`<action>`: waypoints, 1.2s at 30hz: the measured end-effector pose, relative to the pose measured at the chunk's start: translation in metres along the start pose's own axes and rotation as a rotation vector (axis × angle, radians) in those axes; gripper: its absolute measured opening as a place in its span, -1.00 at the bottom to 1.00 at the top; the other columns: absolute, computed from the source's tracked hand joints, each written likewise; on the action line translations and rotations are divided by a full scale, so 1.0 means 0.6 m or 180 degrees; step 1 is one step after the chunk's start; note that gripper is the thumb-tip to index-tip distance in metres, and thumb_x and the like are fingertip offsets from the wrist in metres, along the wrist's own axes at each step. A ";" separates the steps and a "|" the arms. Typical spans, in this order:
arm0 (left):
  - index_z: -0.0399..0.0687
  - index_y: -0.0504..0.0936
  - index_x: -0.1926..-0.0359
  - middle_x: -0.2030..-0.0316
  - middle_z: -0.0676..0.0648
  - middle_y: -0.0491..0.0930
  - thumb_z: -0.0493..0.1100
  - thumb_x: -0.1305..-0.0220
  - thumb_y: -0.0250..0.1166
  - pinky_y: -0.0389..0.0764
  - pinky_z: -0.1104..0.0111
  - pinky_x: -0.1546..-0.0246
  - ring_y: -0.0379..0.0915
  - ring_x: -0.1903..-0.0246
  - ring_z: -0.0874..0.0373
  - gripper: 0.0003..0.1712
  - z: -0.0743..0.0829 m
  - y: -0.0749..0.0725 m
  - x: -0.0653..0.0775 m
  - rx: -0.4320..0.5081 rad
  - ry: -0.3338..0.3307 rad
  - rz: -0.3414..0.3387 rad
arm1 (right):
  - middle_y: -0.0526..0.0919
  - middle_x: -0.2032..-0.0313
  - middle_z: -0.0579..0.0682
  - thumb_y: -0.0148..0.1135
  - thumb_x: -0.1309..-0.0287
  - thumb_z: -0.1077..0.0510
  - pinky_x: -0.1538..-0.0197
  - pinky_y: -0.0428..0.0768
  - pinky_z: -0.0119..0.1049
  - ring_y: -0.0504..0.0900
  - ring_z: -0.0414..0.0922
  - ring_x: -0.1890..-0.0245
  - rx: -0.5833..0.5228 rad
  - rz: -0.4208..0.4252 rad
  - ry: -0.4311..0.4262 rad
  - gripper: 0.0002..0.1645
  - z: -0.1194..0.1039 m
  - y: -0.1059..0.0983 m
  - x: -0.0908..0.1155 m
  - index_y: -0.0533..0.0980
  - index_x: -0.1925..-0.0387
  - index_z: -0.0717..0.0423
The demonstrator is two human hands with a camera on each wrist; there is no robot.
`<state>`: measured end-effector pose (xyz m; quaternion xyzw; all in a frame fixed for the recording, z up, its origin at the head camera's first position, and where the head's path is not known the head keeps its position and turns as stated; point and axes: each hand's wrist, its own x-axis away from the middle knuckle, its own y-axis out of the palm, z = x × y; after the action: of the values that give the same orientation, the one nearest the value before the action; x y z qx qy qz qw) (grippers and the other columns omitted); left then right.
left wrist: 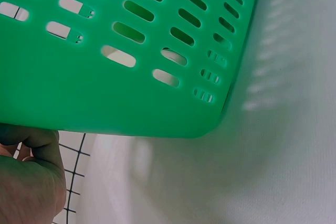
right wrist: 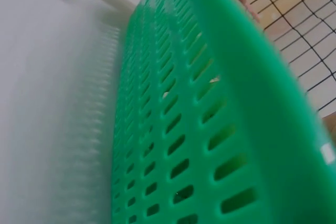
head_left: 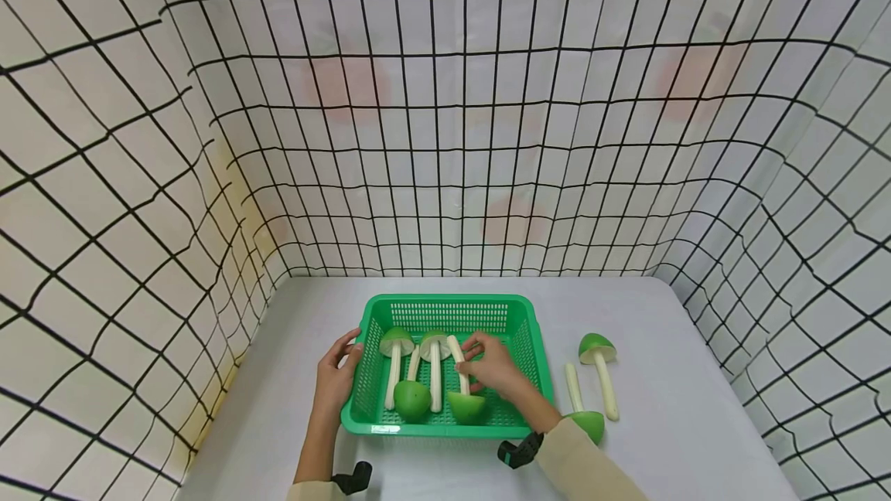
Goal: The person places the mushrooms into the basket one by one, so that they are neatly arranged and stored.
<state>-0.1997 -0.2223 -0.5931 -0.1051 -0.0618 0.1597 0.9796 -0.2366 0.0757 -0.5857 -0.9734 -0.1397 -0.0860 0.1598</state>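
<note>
A green plastic basket (head_left: 448, 431) holds several green-capped mushrooms with long pale stems, such as one with its cap toward the back (head_left: 396, 340). The left hand (head_left: 337, 379) grips the basket's left rim; its bent fingers show beneath the rim in the left wrist view. Inside the basket's right half, the right hand (head_left: 490, 366) pinches the stem of a mushroom (head_left: 467, 407) whose cap faces the front edge. In the right wrist view the basket's slotted wall (right wrist: 173, 114) hides that grip.
Two more mushrooms lie on the white table right of the basket, one with its cap to the back (head_left: 595, 348), the other with its cap to the front (head_left: 588, 425). Black netting (head_left: 466, 185) over white walls surrounds the table's back and sides.
</note>
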 end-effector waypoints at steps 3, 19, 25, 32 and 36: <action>0.15 0.56 -0.36 -0.08 -0.23 0.59 0.10 -0.52 0.22 0.55 0.39 0.21 0.49 0.10 0.12 -0.52 -0.002 0.000 0.001 -0.0001 -0.0011 0.0010 | 0.57 0.09 0.19 0.44 -0.20 0.28 0.46 0.71 -0.13 0.69 -0.04 0.38 -0.0009 -0.0104 0.0048 -0.63 0.002 0.002 0.000 0.51 0.00 0.22; 0.17 0.59 -0.32 0.01 -0.13 0.61 0.10 -0.51 0.23 0.56 0.41 0.24 0.50 0.15 0.17 -0.55 -0.008 -0.003 -0.003 -0.0024 -0.0021 0.0068 | 0.58 0.12 0.20 0.40 -0.24 0.28 0.39 0.74 -0.11 0.70 -0.02 0.34 -0.0081 -0.0223 0.0306 -0.59 -0.005 0.025 -0.009 0.45 -0.05 0.31; 0.18 0.59 -0.33 0.00 -0.14 0.62 0.11 -0.50 0.23 0.55 0.38 0.21 0.50 0.12 0.15 -0.54 -0.007 -0.007 -0.006 -0.0002 -0.0012 0.0043 | 0.59 0.16 0.20 0.39 -0.25 0.27 0.39 0.74 -0.12 0.71 -0.01 0.36 -0.0085 -0.0241 0.0313 -0.58 -0.001 0.031 -0.010 0.43 -0.04 0.33; 0.17 0.59 -0.34 -0.03 -0.17 0.62 0.09 -0.50 0.24 0.53 0.39 0.17 0.47 0.08 0.15 -0.54 -0.005 -0.002 -0.007 0.0043 -0.0036 0.0011 | 0.63 0.22 0.14 0.37 -0.31 0.14 0.41 0.73 -0.18 0.71 -0.06 0.40 0.0092 -0.0205 0.0393 -0.59 0.007 0.029 -0.008 0.48 -0.05 0.29; 0.17 0.58 -0.35 -0.01 -0.13 0.62 0.10 -0.50 0.24 0.53 0.39 0.17 0.46 0.08 0.16 -0.52 -0.006 -0.001 -0.007 0.0028 -0.0047 0.0016 | 0.66 0.23 0.11 0.36 -0.34 0.07 0.46 0.71 -0.19 0.70 -0.07 0.42 0.0212 -0.0226 0.0391 -0.59 0.009 0.027 -0.006 0.50 -0.06 0.25</action>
<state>-0.2029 -0.2251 -0.5965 -0.0998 -0.0680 0.1632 0.9792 -0.2346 0.0622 -0.5963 -0.9549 -0.1669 -0.1465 0.1971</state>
